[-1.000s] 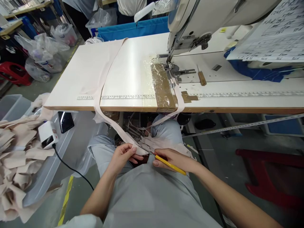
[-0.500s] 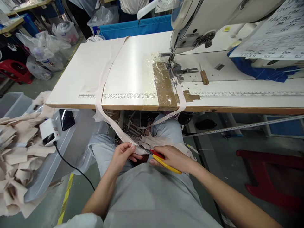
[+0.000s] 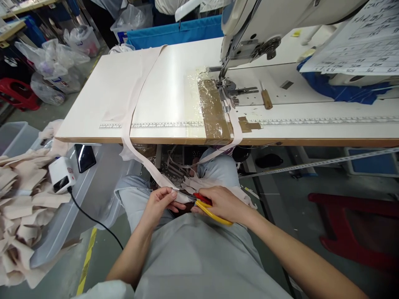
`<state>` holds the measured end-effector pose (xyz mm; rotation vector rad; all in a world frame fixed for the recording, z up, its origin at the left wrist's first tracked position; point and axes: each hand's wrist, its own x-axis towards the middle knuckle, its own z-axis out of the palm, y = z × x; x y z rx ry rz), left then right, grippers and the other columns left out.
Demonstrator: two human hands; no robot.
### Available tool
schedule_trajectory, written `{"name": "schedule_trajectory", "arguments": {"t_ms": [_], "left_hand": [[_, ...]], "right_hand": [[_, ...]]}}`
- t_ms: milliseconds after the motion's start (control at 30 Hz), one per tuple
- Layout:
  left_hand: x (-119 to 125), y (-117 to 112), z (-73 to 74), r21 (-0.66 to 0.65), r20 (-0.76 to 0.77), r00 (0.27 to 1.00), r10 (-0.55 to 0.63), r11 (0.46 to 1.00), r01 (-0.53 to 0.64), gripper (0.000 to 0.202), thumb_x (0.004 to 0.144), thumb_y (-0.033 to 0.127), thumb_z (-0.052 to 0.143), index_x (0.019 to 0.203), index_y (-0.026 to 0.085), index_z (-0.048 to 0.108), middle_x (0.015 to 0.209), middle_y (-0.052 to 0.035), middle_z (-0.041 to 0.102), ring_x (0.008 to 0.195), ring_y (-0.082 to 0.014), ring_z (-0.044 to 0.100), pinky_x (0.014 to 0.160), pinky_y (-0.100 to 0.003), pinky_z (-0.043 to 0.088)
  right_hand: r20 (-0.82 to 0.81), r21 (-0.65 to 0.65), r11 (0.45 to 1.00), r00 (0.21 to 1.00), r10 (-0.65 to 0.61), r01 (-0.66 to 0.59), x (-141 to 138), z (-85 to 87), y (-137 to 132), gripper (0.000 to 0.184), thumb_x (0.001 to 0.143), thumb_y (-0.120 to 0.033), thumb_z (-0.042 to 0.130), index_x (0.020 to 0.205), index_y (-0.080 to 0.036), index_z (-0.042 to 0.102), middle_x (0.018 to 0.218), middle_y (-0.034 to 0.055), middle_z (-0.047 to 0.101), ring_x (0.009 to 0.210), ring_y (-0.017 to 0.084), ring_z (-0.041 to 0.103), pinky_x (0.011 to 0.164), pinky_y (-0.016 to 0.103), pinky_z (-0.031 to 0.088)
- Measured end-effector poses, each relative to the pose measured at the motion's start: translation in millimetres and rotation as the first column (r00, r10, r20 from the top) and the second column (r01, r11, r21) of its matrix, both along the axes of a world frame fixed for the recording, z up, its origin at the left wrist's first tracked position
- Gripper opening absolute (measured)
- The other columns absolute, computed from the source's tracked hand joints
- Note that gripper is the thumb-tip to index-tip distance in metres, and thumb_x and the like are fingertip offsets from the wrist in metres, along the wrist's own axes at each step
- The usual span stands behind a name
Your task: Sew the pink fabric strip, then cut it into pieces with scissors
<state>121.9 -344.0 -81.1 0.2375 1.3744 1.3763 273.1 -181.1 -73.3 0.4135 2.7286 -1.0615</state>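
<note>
My left hand (image 3: 163,201) pinches a pale pink fabric strip (image 3: 145,162) between thumb and fingers, just above my lap. The strip runs up over the table's front edge and lies along the white tabletop. My right hand (image 3: 220,203) is wrapped round scissors (image 3: 213,212) with red and yellow handles. Their blades reach left to the strip beside my left fingertips; whether they are open or closed I cannot tell. Another length of pink strip (image 3: 237,126) hangs from under the presser foot of the sewing machine (image 3: 246,41). Pink fabric scraps (image 3: 205,182) lie on my lap.
A grey plastic bin (image 3: 96,199) at left holds pink fabric pieces (image 3: 28,199), a white charger-like device (image 3: 61,174) and a phone (image 3: 84,158). A wooden-handled tool (image 3: 266,97) lies right of the needle. A red stool (image 3: 343,224) stands at right.
My right hand and the scissors have moved slightly left and up along the strip. My left hand keeps its pinch. The whole view has shifted a little.
</note>
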Motion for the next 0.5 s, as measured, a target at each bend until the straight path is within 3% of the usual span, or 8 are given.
{"name": "schedule_trajectory", "arguments": {"t_ms": [167,267,333,400,467,500], "left_hand": [[12.6,5.9,-4.1,-0.015,0.003,0.999,-0.052,0.999,0.052,0.043,0.069,0.053,0.074,0.079,0.015,0.057,0.066,-0.0047,0.069,0.065,-0.0205,0.07,0.055,-0.023,0.052],[18.7,14.6,4.2,0.022,0.036,0.973,-0.228,0.974,0.227,0.045,0.075,0.061,0.063,0.089,0.019,0.051,0.068,-0.0023,0.067,0.062,-0.0206,0.069,0.053,-0.027,0.052],[5.1,23.9,21.8,0.022,-0.113,0.923,-0.368,0.928,0.372,0.041,0.083,0.06,0.054,0.094,0.021,0.051,0.074,-0.0034,0.068,0.058,-0.0186,0.066,0.049,-0.027,0.049],[-27.9,38.4,47.9,-0.048,-0.466,0.801,-0.376,0.915,0.402,0.032,0.088,0.051,0.05,0.096,0.02,0.056,0.081,-0.0051,0.067,0.058,-0.0161,0.063,0.051,-0.026,0.047],[-75.2,60.6,76.1,-0.08,-0.825,0.531,-0.193,0.97,0.228,0.023,0.088,0.039,0.054,0.099,0.019,0.06,0.086,-0.0066,0.064,0.07,-0.0174,0.061,0.063,-0.029,0.049],[-100.9,74.9,88.5,-0.086,-0.929,0.35,-0.122,0.989,0.117,0.021,0.088,0.031,0.054,0.102,0.017,0.059,0.092,-0.0085,0.062,0.079,-0.0199,0.06,0.071,-0.033,0.05]], "right_hand": [[-0.071,-0.169,0.98,0.99,-0.122,0.108,-1.7,-9.5,-6.1,0.044,0.081,-0.059,0.057,0.065,-0.021,0.041,0.059,-0.0025,0.047,0.054,0.014,0.041,0.05,0.025,0.026],[-0.16,-0.338,0.927,0.961,-0.227,0.163,-5.2,-9.8,-12.7,0.035,0.083,-0.051,0.053,0.069,-0.021,0.041,0.064,-0.0021,0.047,0.058,0.014,0.043,0.052,0.024,0.032],[-0.194,-0.393,0.898,0.937,-0.291,0.197,-2.5,-8.0,-14.8,0.03,0.084,-0.044,0.05,0.067,-0.021,0.039,0.063,-0.0018,0.046,0.059,0.014,0.043,0.053,0.025,0.035],[-0.197,-0.395,0.888,0.922,-0.334,0.237,7.6,-6.6,-14.4,0.028,0.083,-0.041,0.051,0.067,-0.021,0.039,0.063,-0.0013,0.046,0.059,0.014,0.043,0.054,0.025,0.037],[-0.181,-0.379,0.88,0.909,-0.375,0.287,24.3,-6.5,-12.8,0.027,0.083,-0.041,0.053,0.068,-0.021,0.042,0.065,-0.0001,0.049,0.06,0.015,0.044,0.055,0.026,0.039],[-0.174,-0.368,0.875,0.901,-0.397,0.314,33.9,-6.9,-12.2,0.028,0.083,-0.043,0.053,0.069,-0.021,0.043,0.065,0.0004,0.05,0.06,0.016,0.045,0.055,0.026,0.041]]}}
